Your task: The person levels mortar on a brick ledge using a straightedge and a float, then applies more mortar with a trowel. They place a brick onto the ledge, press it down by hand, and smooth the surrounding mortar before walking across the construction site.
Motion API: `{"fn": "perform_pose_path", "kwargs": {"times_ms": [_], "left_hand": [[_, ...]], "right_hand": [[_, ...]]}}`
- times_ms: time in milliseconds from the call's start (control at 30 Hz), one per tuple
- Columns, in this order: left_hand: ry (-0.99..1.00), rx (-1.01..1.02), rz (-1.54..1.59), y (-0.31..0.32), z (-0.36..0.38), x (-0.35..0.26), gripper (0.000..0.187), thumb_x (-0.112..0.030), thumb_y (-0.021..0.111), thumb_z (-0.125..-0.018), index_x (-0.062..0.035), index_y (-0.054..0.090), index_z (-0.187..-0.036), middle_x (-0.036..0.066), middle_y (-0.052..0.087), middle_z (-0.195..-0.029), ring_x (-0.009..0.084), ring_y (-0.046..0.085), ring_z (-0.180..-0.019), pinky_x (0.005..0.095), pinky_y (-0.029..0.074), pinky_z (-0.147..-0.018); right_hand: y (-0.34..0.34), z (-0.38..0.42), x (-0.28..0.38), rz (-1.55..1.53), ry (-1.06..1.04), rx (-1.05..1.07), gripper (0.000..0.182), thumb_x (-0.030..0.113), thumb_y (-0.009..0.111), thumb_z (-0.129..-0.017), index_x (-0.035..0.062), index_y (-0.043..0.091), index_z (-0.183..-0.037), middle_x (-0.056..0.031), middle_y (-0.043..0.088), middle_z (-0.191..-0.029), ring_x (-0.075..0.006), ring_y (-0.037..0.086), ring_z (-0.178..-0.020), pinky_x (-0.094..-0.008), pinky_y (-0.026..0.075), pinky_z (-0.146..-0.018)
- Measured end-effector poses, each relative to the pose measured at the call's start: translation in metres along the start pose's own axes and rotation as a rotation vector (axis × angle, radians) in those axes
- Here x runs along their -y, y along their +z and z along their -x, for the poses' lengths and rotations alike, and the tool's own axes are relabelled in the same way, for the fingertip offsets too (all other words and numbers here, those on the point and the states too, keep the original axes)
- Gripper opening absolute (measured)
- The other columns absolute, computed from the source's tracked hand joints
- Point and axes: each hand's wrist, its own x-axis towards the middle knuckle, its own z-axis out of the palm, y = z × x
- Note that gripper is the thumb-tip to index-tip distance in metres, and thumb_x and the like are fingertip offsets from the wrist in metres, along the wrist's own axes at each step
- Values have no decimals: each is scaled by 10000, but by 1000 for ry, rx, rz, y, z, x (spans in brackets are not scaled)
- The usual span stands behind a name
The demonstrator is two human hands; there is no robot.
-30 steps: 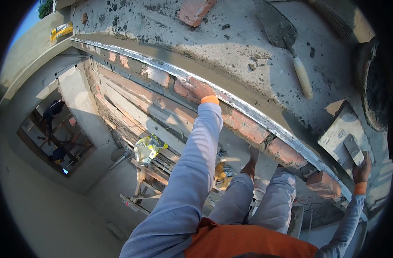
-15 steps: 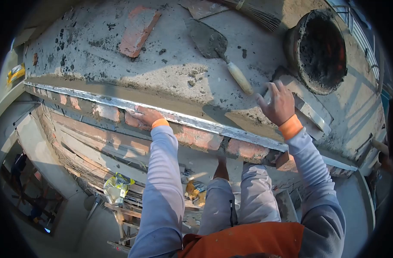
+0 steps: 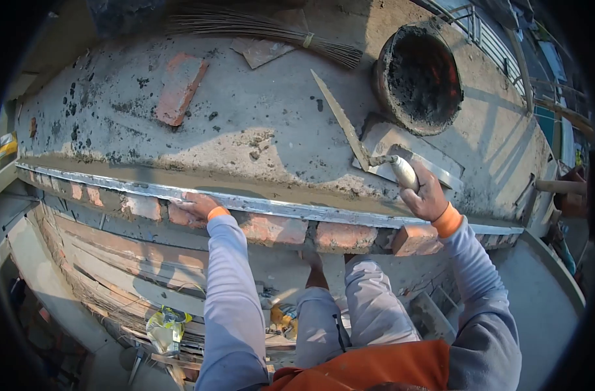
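My left hand (image 3: 196,206) presses its fingers on the edge of a long metal straightedge (image 3: 265,203), which lies along the top of a brick wall edge (image 3: 274,228). My right hand (image 3: 429,194) is wrapped round the pale handle of a trowel (image 3: 341,120). The trowel's blade is raised and turned edge-on, pointing up and left over the concrete surface. A strip of wet mortar (image 3: 245,189) runs along the far side of the straightedge.
A bucket of mortar (image 3: 420,81) stands at the upper right, near a bundle of thin sticks (image 3: 265,29). One broken brick (image 3: 180,88) lies at the upper left. A metal float (image 3: 434,171) is beyond my right hand. Below are planks (image 3: 128,254) and a yellow bag (image 3: 167,329).
My right hand has taken hold of the trowel and lifted it off the concrete. The view has shifted, and my left hand remains at the straightedge.
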Motion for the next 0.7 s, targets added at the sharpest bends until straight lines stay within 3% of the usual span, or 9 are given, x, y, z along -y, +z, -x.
{"fn": "perform_pose_path", "kwargs": {"times_ms": [67,100,200,333,400,500,600,667,700], "left_hand": [[277,-358,491,131,-54,110,487,-289,355,-995,-158,253,-1453,155,442,-1391,315,463,-1240,356,375,-1033],[342,-423,278,127,-51,104,494,-307,373,-988,-171,263,-1451,165,453,-1377,322,485,-1214,380,386,-1020],[216,-302,784,129,-50,93,457,-333,308,-989,-177,388,-1411,89,316,-1489,241,224,-1401,670,128,-1095],[222,-191,-916,133,-58,102,440,-294,330,-985,-153,422,-1391,95,309,-1494,263,216,-1405,664,136,-1092],[212,-151,-1338,135,-61,97,436,-285,336,-984,-148,431,-1387,97,307,-1495,268,214,-1406,662,139,-1091],[150,101,-1206,18,-4,3,442,-297,329,-985,-148,429,-1390,86,299,-1502,271,214,-1407,663,125,-1094],[214,248,-1225,-56,24,-47,443,-298,326,-986,-152,426,-1393,79,314,-1495,271,222,-1405,648,122,-1104],[313,382,-1224,-94,39,-75,434,-273,331,-986,-165,424,-1395,80,373,-1463,266,246,-1396,601,138,-1129],[324,460,-1213,-113,46,-89,420,-293,338,-983,-180,459,-1370,49,342,-1486,257,234,-1403,656,84,-1112]], "right_hand": [[-49,23,8,71,53,-128,450,78,534,-630,41,506,-1078,-175,577,-809,-358,557,-685,-375,469,-680],[-77,29,20,186,129,-99,433,99,555,-659,50,507,-1087,-171,578,-788,-364,563,-684,-376,469,-682],[-124,24,24,454,287,-83,370,192,611,-764,79,511,-1101,-165,587,-734,-380,592,-698,-401,473,-681],[-165,-22,-28,795,200,-32,342,220,604,-810,73,520,-1108,-190,620,-792,-387,622,-756,-452,475,-684],[-166,-47,-49,1130,134,-102,312,168,563,-818,39,531,-1101,-187,629,-828,-391,630,-781,-453,490,-710],[-150,-77,-45,1346,82,-26,224,95,516,-824,-6,568,-1017,-177,626,-827,-367,642,-785,-426,514,-714],[-142,-80,-45,1365,15,77,158,54,502,-824,-28,596,-922,-179,618,-800,-322,652,-774,-395,529,-701],[-137,-74,-13,1315,88,175,136,54,514,-816,-35,606,-862,-189,626,-812,-306,661,-766,-380,534,-677],[-137,-69,-8,1326,57,212,125,51,518,-813,-26,611,-848,-182,629,-804,-308,661,-764,-383,534,-671]]}}
